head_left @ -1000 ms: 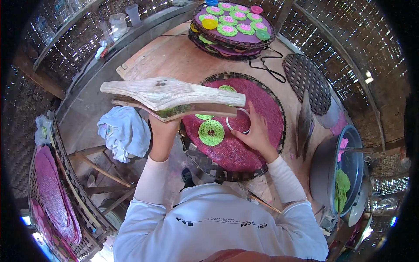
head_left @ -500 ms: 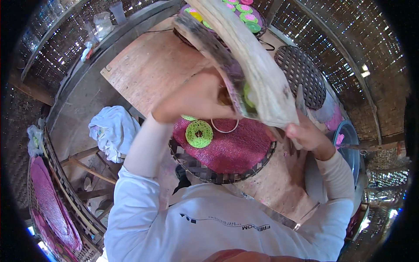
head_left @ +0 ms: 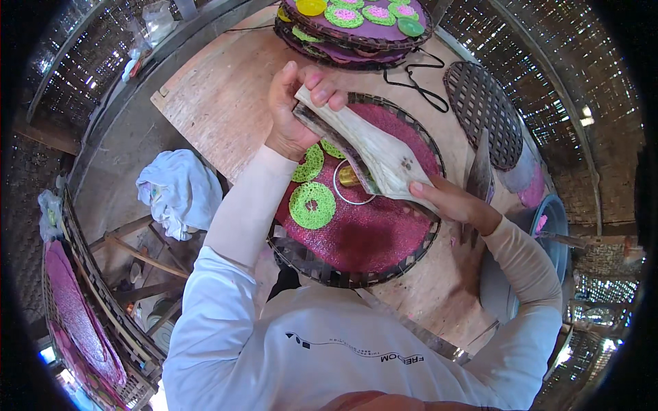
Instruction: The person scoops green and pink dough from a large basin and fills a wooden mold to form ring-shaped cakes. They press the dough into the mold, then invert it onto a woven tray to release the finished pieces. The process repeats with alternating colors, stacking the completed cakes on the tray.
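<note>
FYI ur right hand (head_left: 452, 201) is off the ring (head_left: 343, 199) now, so it lies loose on the red sheet (head_left: 329, 243). Both hands r on the wooden tool (head_left: 380, 147) over the tray (head_left: 343, 277): left hand (head_left: 298, 106) curled round its upper end, right pinching the lower. Count: 1 tool, 1 ring, 3 green lacy rounds (head_left: 312, 218) on the sheet afaict.

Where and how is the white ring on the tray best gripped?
Likely pinch the white ring by its near rim, coming from the near side: the band is thin and uncovered there, while the wooden tool hides part of its right side.
</note>
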Demonstrator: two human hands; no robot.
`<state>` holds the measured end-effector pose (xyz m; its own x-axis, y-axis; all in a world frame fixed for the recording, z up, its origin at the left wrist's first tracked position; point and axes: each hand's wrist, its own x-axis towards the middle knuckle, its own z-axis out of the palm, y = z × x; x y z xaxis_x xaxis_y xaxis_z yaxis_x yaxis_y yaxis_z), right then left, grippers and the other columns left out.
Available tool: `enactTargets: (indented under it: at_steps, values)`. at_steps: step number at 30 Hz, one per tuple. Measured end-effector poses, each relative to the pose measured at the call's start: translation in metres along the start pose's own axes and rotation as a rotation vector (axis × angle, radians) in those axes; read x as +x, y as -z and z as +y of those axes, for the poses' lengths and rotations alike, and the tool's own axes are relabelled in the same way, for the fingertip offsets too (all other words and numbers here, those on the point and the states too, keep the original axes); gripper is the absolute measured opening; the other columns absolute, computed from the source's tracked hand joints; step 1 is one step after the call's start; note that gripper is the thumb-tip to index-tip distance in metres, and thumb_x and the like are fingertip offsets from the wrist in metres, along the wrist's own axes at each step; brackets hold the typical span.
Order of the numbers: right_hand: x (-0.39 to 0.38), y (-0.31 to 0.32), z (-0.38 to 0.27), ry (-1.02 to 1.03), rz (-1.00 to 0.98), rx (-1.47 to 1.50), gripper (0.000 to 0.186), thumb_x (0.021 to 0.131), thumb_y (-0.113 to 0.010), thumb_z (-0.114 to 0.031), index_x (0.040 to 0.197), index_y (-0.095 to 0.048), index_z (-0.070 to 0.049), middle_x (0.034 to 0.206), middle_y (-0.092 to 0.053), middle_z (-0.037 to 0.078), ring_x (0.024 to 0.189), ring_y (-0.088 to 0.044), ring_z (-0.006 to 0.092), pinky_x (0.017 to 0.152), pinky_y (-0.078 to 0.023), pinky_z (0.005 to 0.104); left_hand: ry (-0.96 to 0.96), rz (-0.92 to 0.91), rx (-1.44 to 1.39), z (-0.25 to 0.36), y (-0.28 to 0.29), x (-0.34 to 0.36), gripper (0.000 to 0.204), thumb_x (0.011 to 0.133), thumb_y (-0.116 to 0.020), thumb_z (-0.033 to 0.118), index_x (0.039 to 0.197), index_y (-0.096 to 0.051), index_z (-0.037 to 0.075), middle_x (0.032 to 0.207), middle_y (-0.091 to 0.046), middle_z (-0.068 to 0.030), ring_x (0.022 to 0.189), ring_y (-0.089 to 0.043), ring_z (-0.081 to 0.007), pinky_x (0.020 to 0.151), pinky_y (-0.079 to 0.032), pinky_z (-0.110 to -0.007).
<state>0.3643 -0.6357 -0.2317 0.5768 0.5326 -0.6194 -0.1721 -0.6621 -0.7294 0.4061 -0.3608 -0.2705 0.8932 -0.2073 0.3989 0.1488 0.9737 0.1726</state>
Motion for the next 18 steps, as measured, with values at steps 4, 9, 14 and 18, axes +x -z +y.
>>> enactTargets:
  at_steps: [4,9,14,18]
  values:
    - [0.005,-0.008,-0.01,0.024,0.107,-0.115,0.07,0.08,-0.043,-0.062,0.091,-0.06,0.005,0.069,-0.056,0.007,0.067,-0.052,0.0134,0.057,-0.04,0.0271,-0.017,0.084,-0.005,0.003,0.008,-0.004,0.034,0.083,-0.046,0.039,0.063,-0.05,0.012,0.053,-0.044,-0.0014,0.06,-0.045,-0.0203,0.062,-0.041,-0.031]
    - [0.007,-0.011,-0.012,0.05,0.185,-0.249,0.068,0.079,-0.045,-0.062,0.078,-0.06,0.005,0.057,-0.052,0.004,0.055,-0.051,0.0129,0.051,-0.039,0.028,-0.015,0.135,-0.004,0.005,0.005,-0.008,0.032,0.082,-0.047,0.037,0.06,-0.046,0.014,0.052,-0.044,-0.0003,0.06,-0.045,-0.0199,0.06,-0.04,-0.03]
    - [-0.006,-0.01,-0.024,-0.056,0.105,-0.145,0.067,0.079,-0.046,-0.062,0.074,-0.06,0.003,0.053,-0.05,0.003,0.047,-0.049,0.0126,0.044,-0.038,0.0281,-0.038,0.259,0.061,-0.004,0.01,-0.016,0.029,0.084,-0.047,0.034,0.059,-0.044,0.019,0.05,-0.042,0.0061,0.058,-0.046,-0.0149,0.066,-0.041,-0.032]
    - [-0.012,0.0,-0.011,-0.157,0.152,-0.233,0.065,0.08,-0.047,-0.061,0.08,-0.061,0.003,0.056,-0.052,0.004,0.047,-0.049,0.0118,0.044,-0.039,0.0275,-0.031,0.299,0.031,-0.018,0.009,-0.017,0.028,0.084,-0.048,0.032,0.059,-0.043,0.019,0.05,-0.04,0.0068,0.057,-0.046,-0.013,0.067,-0.041,-0.033]
